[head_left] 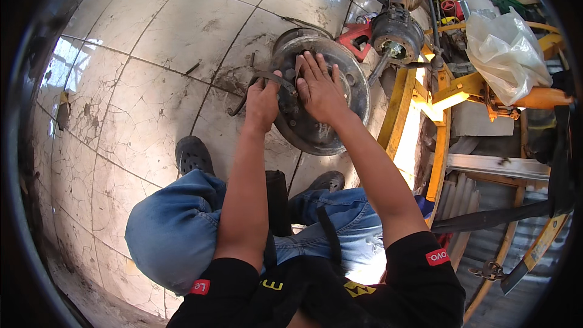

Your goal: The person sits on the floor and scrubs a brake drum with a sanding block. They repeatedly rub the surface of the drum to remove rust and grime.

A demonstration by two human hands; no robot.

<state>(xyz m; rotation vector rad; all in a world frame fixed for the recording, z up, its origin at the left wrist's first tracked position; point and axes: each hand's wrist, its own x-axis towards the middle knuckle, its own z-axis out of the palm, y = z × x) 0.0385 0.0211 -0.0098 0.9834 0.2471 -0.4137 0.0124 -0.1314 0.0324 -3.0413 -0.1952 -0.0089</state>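
Note:
A round, dark, worn metal wheel rim or drum [316,136] lies on the floor between my feet. My left hand [262,104] is closed around a curved metal piece that looks like a brake shoe [280,80], at the rim's left side. Over the disc's centre, my right hand [322,91] lies with its fingers stretched out and slightly apart. A small brown flat piece [299,64] shows beside its index finger; whether the hand grips it is hard to tell. Another curved dark metal piece [238,107] sticks out left of my left hand.
Cracked, stained floor tiles [152,42] spread out to the left. A greasy axle housing [398,36] and a red stand [355,41] are beyond the rim. To the right are a yellow metal frame [398,109], a clear plastic bag [507,54] and corrugated sheets [486,294].

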